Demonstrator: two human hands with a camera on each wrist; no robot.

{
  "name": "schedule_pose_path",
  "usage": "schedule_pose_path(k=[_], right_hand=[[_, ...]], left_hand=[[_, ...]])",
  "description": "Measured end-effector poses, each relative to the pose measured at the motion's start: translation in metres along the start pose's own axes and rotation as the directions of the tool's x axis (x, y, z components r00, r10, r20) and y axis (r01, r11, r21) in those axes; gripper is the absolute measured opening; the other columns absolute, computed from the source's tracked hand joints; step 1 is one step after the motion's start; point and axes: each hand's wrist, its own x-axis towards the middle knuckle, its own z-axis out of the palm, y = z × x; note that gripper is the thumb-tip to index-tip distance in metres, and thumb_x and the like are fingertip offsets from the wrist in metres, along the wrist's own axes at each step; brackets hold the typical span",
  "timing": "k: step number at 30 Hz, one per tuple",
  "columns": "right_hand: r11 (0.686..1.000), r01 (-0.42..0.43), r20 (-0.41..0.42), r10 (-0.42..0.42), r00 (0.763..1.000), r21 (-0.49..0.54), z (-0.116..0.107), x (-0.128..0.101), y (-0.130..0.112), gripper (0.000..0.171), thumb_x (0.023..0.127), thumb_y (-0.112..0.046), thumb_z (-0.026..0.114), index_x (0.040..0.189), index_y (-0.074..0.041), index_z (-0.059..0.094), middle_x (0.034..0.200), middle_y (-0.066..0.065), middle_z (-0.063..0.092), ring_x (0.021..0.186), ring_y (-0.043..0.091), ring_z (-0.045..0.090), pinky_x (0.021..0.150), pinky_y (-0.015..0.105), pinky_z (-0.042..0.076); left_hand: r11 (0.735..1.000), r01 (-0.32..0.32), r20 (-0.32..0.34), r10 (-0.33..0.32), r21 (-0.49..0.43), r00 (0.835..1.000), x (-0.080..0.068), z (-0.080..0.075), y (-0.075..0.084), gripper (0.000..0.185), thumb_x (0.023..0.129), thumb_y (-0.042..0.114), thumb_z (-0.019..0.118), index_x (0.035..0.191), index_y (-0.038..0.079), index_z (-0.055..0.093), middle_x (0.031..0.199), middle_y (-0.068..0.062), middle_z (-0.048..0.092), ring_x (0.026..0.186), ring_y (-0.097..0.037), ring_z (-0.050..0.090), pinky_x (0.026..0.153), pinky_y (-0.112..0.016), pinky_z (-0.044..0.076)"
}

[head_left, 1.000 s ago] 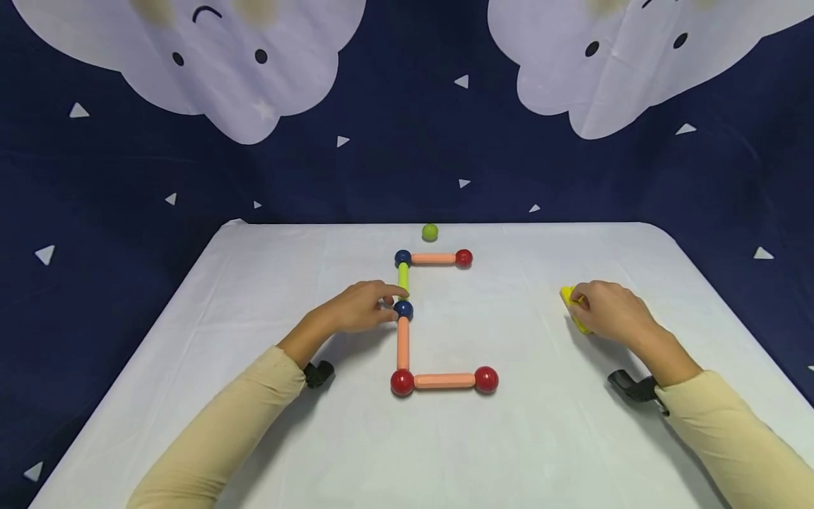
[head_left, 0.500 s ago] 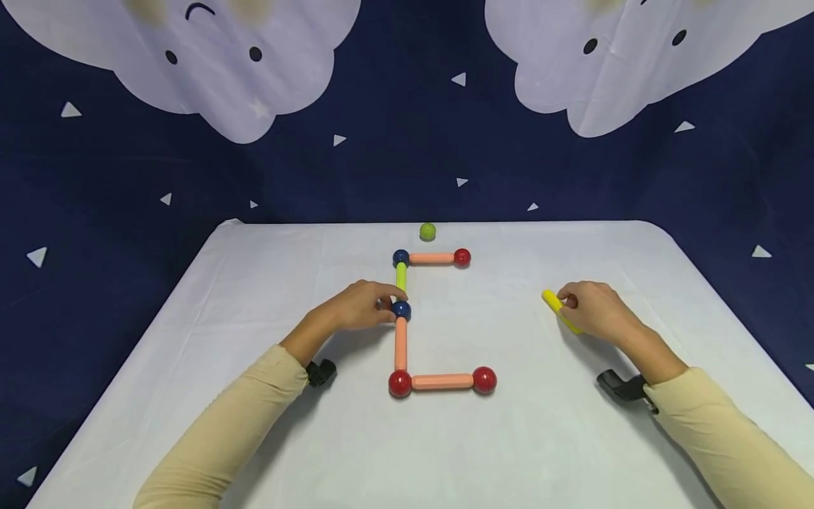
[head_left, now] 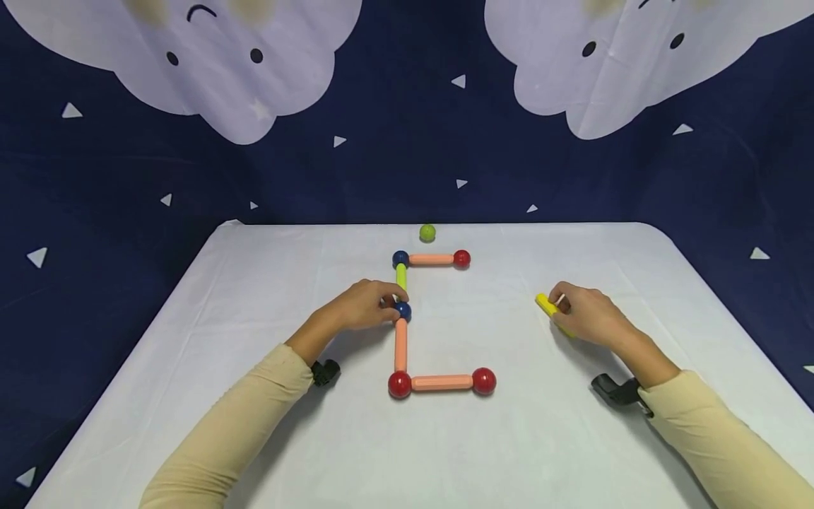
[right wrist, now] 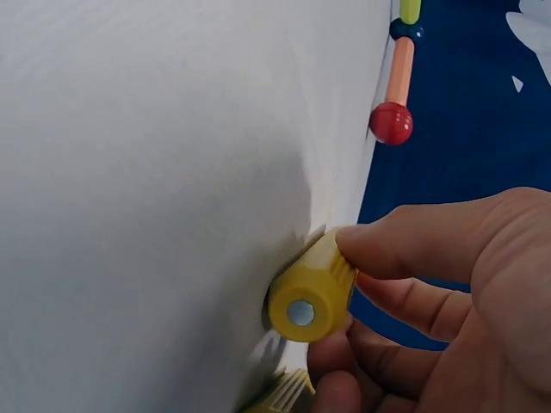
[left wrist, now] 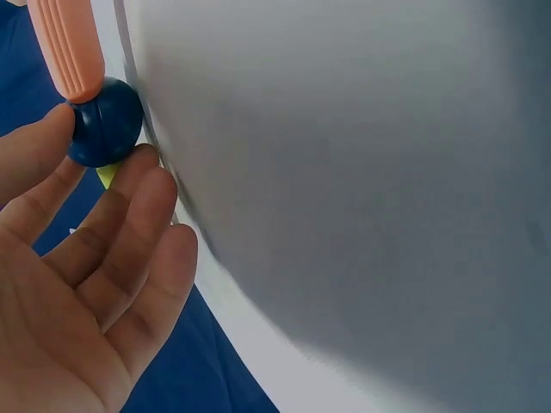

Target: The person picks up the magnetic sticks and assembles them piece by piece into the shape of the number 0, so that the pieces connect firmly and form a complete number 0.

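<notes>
My left hand (head_left: 365, 305) pinches the middle blue magnetic ball (head_left: 403, 311) between thumb and fingers. A lime rod (head_left: 401, 276) runs from it to another blue ball (head_left: 400, 259), and a peach rod (head_left: 400, 346) runs to a red ball (head_left: 399, 384). Off to the right, my right hand (head_left: 591, 314) grips a yellow magnetic rod (head_left: 545, 304) just over the table. Its round metal end faces the camera in the right wrist view, where the thumb presses one side. A second ribbed yellow piece (right wrist: 288, 394) shows below it, mostly cut off.
Peach rods reach right from both ends of the chain, each ending in a red ball; the near red ball (head_left: 484, 381) and far red ball (head_left: 461, 259) face open cloth. A loose green ball (head_left: 427, 232) sits by the back edge of the white table (head_left: 305, 452).
My right hand has slid left with the yellow rod, coming nearer the chain of rods and balls. My left hand stays at the middle blue ball.
</notes>
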Motion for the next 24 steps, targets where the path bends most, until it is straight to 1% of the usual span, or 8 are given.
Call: schedule_pose_path(k=[4, 9, 13, 16, 20, 22, 24], right_hand=[[0.999, 0.012, 0.017, -0.013, 1.0, 0.036, 0.001, 0.0, -0.001, 0.028, 0.086, -0.011, 0.068, 0.109, 0.0, 0.058, 0.102, 0.023, 0.067, 0.085, 0.029, 0.062, 0.067, 0.035, 0.05], [0.994, 0.033, 0.057, -0.039, 0.998, 0.106, 0.0, -0.002, -0.001, 0.041, 0.087, -0.012, 0.068, 0.124, 0.0, 0.055, 0.108, 0.025, 0.066, 0.089, 0.03, 0.064, 0.067, 0.035, 0.052], [0.985, 0.052, 0.059, -0.062, 0.996, 0.164, 0.002, -0.004, -0.001, 0.048, 0.089, -0.012, 0.066, 0.134, -0.003, 0.051, 0.11, 0.022, 0.064, 0.094, 0.029, 0.061, 0.071, 0.033, 0.051], [0.97, 0.048, 0.077, -0.068, 0.995, 0.239, 0.003, -0.004, -0.002, 0.051, 0.091, -0.011, 0.063, 0.139, -0.007, 0.049, 0.112, 0.019, 0.061, 0.096, 0.026, 0.057, 0.069, 0.03, 0.05], [0.928, 0.04, 0.123, -0.091, 0.988, 0.371, 0.006, -0.005, -0.007, 0.052, 0.092, -0.008, 0.062, 0.142, -0.009, 0.047, 0.111, 0.019, 0.058, 0.085, 0.022, 0.055, 0.062, 0.028, 0.05], [0.913, 0.036, 0.14, -0.101, 0.985, 0.407, 0.008, -0.004, -0.009, 0.052, 0.092, -0.008, 0.062, 0.142, -0.009, 0.047, 0.109, 0.019, 0.058, 0.08, 0.019, 0.055, 0.06, 0.028, 0.05], [0.905, 0.028, 0.152, -0.102, 0.983, 0.425, 0.011, -0.003, -0.011, 0.053, 0.092, -0.009, 0.062, 0.143, -0.008, 0.046, 0.108, 0.018, 0.058, 0.076, 0.018, 0.055, 0.06, 0.028, 0.05]], left_hand=[[1.0, 0.014, 0.006, -0.014, -0.009, 1.0, 0.0, -0.001, 0.002, 0.033, 0.095, 0.019, 0.065, 0.127, 0.014, 0.064, 0.109, -0.009, 0.072, 0.089, -0.015, 0.064, 0.079, -0.028, 0.051], [1.0, 0.026, 0.009, -0.026, -0.017, 1.0, 0.001, -0.001, 0.002, 0.033, 0.095, 0.019, 0.065, 0.128, 0.013, 0.064, 0.11, -0.009, 0.072, 0.09, -0.016, 0.064, 0.078, -0.028, 0.051], [0.999, 0.027, 0.014, -0.027, -0.024, 1.0, 0.001, -0.001, 0.001, 0.033, 0.094, 0.018, 0.065, 0.127, 0.013, 0.064, 0.11, -0.01, 0.072, 0.09, -0.015, 0.064, 0.077, -0.027, 0.051], [0.999, 0.028, 0.013, -0.027, -0.033, 1.0, 0.0, -0.002, 0.001, 0.033, 0.094, 0.019, 0.065, 0.127, 0.014, 0.064, 0.11, -0.01, 0.072, 0.089, -0.015, 0.064, 0.076, -0.026, 0.05], [0.999, 0.029, 0.018, -0.028, -0.044, 0.999, 0.0, -0.002, 0.001, 0.033, 0.094, 0.019, 0.065, 0.127, 0.014, 0.064, 0.111, -0.01, 0.072, 0.089, -0.015, 0.064, 0.076, -0.026, 0.05], [0.998, 0.034, 0.023, -0.033, -0.049, 0.999, 0.0, -0.002, 0.0, 0.033, 0.094, 0.019, 0.065, 0.127, 0.014, 0.064, 0.111, -0.01, 0.072, 0.089, -0.015, 0.064, 0.076, -0.025, 0.049], [0.997, 0.044, 0.028, -0.042, -0.058, 0.999, 0.001, -0.001, 0.001, 0.033, 0.095, 0.019, 0.065, 0.128, 0.014, 0.063, 0.112, -0.01, 0.072, 0.089, -0.016, 0.064, 0.075, -0.025, 0.049]])
